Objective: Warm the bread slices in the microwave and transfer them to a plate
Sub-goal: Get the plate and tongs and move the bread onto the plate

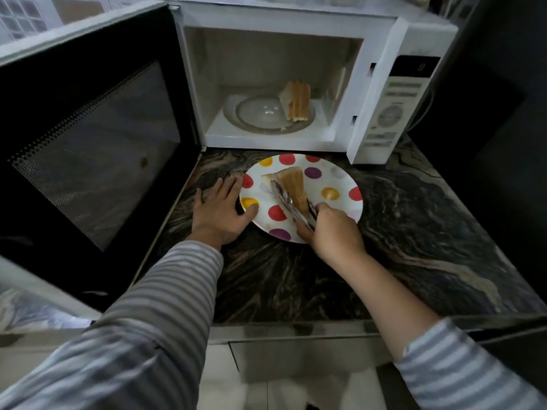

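Head view: right hand (331, 229) grips tongs (291, 202) clamped on bread (293, 184) over the plate (340, 179) — left hand (219, 211), fingers spread, steadies its rim.

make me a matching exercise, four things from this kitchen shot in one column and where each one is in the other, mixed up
Things:
1. left hand
2. tongs
3. bread stack
4. microwave door

Places or states:
A. on the glass turntable
B. swung open to the left
C. gripped by the right hand, on the plate's bread
D. resting at the spotted plate's left rim

Pairs: 1-D, 2-C, 3-A, 4-B
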A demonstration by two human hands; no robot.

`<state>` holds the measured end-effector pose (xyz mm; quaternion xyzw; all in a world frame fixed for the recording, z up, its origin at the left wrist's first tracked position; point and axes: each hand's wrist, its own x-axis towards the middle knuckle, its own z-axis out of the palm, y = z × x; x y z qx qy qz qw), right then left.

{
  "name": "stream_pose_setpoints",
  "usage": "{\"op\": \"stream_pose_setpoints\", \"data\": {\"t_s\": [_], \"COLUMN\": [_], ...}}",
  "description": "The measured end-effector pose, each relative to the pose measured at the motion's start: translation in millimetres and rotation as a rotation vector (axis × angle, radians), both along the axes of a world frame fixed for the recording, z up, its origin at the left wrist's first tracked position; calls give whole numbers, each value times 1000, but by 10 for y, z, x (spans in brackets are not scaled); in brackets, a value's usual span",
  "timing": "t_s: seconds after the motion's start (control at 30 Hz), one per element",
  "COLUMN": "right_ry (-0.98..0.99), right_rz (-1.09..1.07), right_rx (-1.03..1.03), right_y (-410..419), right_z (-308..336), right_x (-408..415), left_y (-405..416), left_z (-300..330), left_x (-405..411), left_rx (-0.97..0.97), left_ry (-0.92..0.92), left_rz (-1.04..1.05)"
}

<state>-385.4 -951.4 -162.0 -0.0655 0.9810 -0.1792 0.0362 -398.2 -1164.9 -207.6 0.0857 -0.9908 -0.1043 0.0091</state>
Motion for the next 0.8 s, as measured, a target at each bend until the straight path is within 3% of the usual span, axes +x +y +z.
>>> {"op": "stream_pose_setpoints", "data": {"t_s": [0.3,0.5,0.8], "right_ry": [-11,-39,89], "right_rz": [-35,-24,-38], "right_rx": [-36,-176,-244], "right_y": [12,199,-5], "right_z": [-4,228,924], "right_x": [96,115,-783], "left_y": [-23,-16,-31], "left_z": [-48,-44,-58], "left_x": [-16,-3,-4], "left_rx": [3,12,47], "left_ry": [31,24,8], "left_rz": [-11,-16,-12]}}
